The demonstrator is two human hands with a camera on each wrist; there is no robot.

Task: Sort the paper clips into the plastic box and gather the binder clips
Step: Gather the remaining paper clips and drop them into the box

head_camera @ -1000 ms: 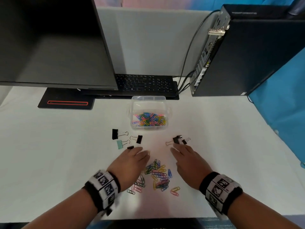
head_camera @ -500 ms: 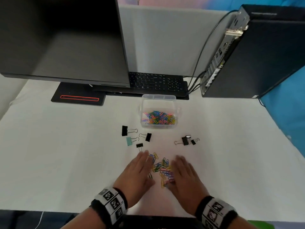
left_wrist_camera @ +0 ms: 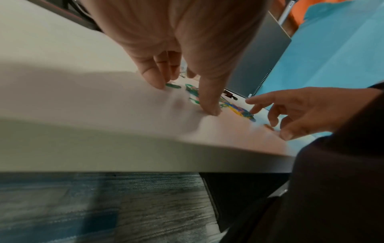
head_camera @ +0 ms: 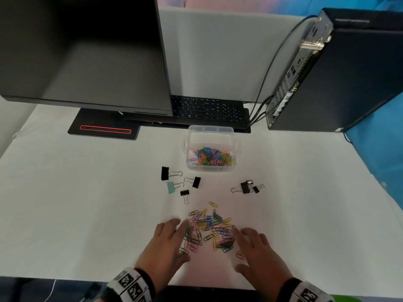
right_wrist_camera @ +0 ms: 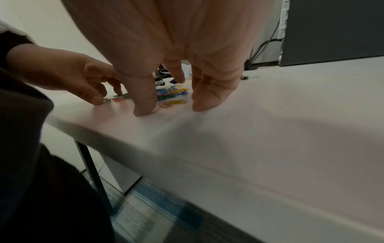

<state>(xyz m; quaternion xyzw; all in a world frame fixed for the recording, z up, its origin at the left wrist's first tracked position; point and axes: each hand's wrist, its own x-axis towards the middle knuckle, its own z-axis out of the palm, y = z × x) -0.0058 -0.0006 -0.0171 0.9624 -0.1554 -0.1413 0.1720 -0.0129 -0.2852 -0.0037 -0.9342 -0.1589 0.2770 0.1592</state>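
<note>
A heap of loose coloured paper clips (head_camera: 210,228) lies on the white table near its front edge. My left hand (head_camera: 172,231) rests fingertips-down on the heap's left side, touching a few clips and gripping none. On the right side my right hand (head_camera: 245,237) does the same with fingers spread. The clear plastic box (head_camera: 210,129) farther back holds many coloured paper clips. Several binder clips (head_camera: 174,184) lie left of the box's front, and a few black binder clips (head_camera: 246,188) lie to its right. The wrist views show the left fingertips (left_wrist_camera: 209,108) and right fingertips (right_wrist_camera: 145,108) on the tabletop.
A monitor (head_camera: 82,51) on a black stand (head_camera: 104,127) fills the back left, with a keyboard (head_camera: 207,110) behind the box. A black computer case (head_camera: 340,79) with cables stands at the back right. The table's front edge (head_camera: 65,277) runs just under my wrists.
Both hands have slid back toward me, from beside the binder clips, over the heap, to its near sides. The binder clips and box have stayed put.
</note>
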